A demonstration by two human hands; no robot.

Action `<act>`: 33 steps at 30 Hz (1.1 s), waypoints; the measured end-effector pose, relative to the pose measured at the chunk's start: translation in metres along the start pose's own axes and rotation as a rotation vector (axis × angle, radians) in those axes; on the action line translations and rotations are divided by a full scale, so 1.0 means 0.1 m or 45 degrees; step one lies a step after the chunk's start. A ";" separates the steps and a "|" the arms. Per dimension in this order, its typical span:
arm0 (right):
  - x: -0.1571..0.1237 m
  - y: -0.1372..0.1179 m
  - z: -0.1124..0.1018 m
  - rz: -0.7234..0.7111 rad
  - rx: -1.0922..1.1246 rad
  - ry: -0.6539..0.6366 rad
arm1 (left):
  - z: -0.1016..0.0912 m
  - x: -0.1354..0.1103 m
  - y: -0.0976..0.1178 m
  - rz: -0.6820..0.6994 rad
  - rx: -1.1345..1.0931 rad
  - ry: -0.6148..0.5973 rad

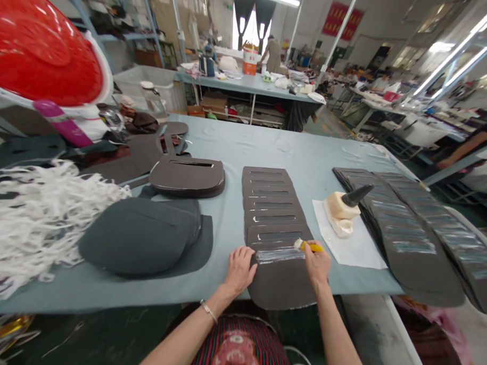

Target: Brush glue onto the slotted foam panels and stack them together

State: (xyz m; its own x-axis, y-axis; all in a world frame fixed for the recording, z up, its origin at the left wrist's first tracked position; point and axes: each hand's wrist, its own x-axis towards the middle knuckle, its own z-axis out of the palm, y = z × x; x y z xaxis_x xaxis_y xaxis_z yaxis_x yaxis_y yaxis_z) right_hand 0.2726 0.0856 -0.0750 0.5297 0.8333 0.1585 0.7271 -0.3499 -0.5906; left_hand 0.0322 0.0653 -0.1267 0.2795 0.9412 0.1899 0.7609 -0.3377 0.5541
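In front of me several dark grey slotted panels [282, 282] lie overlapped in a row, the nearest one fully exposed at the table's front edge. A shiny wet-looking band [276, 255] runs across it below its slot. My right hand [317, 264] grips a small brush [309, 246] with a yellow handle, its whitish bristles just above the band's right end. My left hand [240, 269] rests with fingers spread on the panel's left edge. Right of the row, a cream-coloured container [340, 207] with a dark pointed piece sticking out stands on a white sheet [360, 248].
Far right lie stacks of similar panels [417, 251] with shiny bands. To the left are a stack of slotted pieces [187, 176], dark rounded pieces [137, 237] and a heap of white strips [41, 221]. A person [271, 54] stands behind the far table [240, 87].
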 end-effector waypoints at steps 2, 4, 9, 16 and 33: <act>-0.18 -0.33 0.21 -0.145 0.305 -0.117 | 0.05 0.04 -0.03 0.008 0.033 -0.006; -0.31 -0.55 0.42 -0.304 0.514 -0.331 | 0.10 0.05 -0.05 0.019 0.067 -0.031; 0.02 -0.15 0.41 -0.186 0.435 -0.308 | 0.16 0.01 -0.03 0.018 0.133 -0.021; 0.45 0.13 0.13 -0.025 0.000 0.078 | 0.07 0.12 0.03 -0.032 0.115 0.006; 0.63 0.12 0.26 -0.028 -0.062 0.066 | 0.10 0.27 0.06 -0.046 0.212 -0.019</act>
State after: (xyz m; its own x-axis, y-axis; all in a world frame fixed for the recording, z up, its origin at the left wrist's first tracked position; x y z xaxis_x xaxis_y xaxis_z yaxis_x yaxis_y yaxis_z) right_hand 0.3037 0.1448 -0.0928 0.5344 0.8181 0.2123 0.7585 -0.3533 -0.5476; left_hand 0.0497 0.0887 -0.1264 0.2579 0.9529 0.1597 0.8567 -0.3020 0.4182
